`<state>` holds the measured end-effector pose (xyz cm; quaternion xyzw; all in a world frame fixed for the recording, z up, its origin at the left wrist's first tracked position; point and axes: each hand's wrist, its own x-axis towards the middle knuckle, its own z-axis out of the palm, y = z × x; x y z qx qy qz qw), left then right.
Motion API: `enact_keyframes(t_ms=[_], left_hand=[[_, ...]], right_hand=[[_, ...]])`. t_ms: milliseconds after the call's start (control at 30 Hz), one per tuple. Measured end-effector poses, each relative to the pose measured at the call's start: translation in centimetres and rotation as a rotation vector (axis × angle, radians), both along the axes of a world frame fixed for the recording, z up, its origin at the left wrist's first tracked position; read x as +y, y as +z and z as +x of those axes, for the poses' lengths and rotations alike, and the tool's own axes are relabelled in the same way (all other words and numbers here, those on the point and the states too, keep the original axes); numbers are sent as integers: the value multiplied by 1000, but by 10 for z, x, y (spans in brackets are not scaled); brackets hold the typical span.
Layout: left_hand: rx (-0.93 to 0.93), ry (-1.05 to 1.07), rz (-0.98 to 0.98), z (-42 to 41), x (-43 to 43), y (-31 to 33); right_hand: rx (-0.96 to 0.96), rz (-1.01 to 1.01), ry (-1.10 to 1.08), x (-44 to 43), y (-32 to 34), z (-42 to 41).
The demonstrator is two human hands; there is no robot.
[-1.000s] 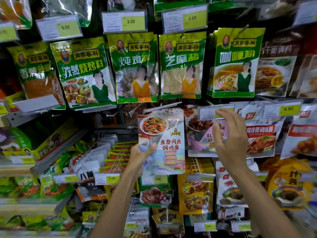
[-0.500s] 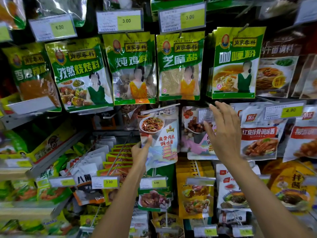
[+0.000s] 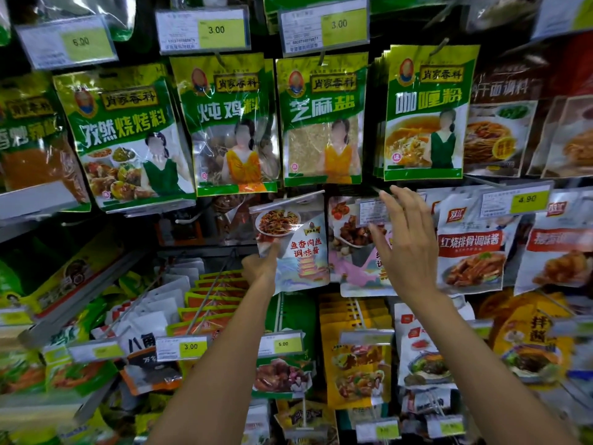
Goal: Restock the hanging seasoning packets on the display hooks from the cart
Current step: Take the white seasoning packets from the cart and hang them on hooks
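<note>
White glossy seasoning packet (image 3: 298,248) sits tilted just below the green sesame-salt pouch (image 3: 321,123), its lower corner pinched by the left hand (image 3: 261,268), probably steering it onto a hook. Below the pouch's right corner, the right hand (image 3: 407,248), fingers straight, reaches the clear price tag (image 3: 372,213).

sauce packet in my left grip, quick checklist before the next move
1. Left grip on the sauce packet: ok, it pinches the lower left edge.
2. Label faces out: ok.
3. Packet level: not ok, its top edge slants up to the right.
4. Hang hole on a hook: cannot tell, no hook shows at its top.
5. Right grip free: ok, fingers straight, holding nothing, beside the price tag.
</note>
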<state>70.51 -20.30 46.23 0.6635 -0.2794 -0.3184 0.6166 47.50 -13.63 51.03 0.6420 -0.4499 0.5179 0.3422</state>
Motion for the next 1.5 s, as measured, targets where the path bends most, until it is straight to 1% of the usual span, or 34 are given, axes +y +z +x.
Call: enact_keyframes(t_ms=[133,267,300,367,400,467,567,633,700,800,867,967,1133,1267,1367,1500], left_hand=[[-94,-60,48,4,0,-3],[-285,-49,136,15,19,-22],[-305,-38,149,15,27,-29],[-319,-50,121,7,48,-41],[-355,-78,78,-4,60,-47],[-475,-210,-56,-33,85,-61],[-624,-527,-230,-91,120,-81],[-656,-733,-300,-131,139,-93],[-675,-906,-347,-172,158,-106],[-696,-1128,-321,-229,183,-131],[-691,-1210,-305,-267,198,-148],[-706,-1349,-303,-325,219,-174],[-750,-1489,-245,-427,243,-217],[-776,-1645,-209,-501,256,-257],[-807,-1739,-133,-547,259,-292],[-864,-1855,-16,-599,258,-347]], right_hand=[[-6,40,-9,10,0,0],[-33,63,7,29,-10,-8],[-48,78,7,36,-15,-11],[-94,132,15,52,-32,-20],[-126,174,20,62,-44,-25],[-204,293,21,83,-73,-38],[-374,484,-5,120,-121,-61],[-501,571,-49,147,-150,-80],[-632,594,-114,174,-174,-102],[-774,621,-219,214,-205,-138],[-888,683,-304,240,-224,-166],[-1007,690,-416,278,-248,-212],[-1292,743,-579,329,-292,-293],[-1435,756,-688,359,-334,-344],[-1527,755,-780,373,-372,-377],[-1720,713,-869,382,-430,-412]])
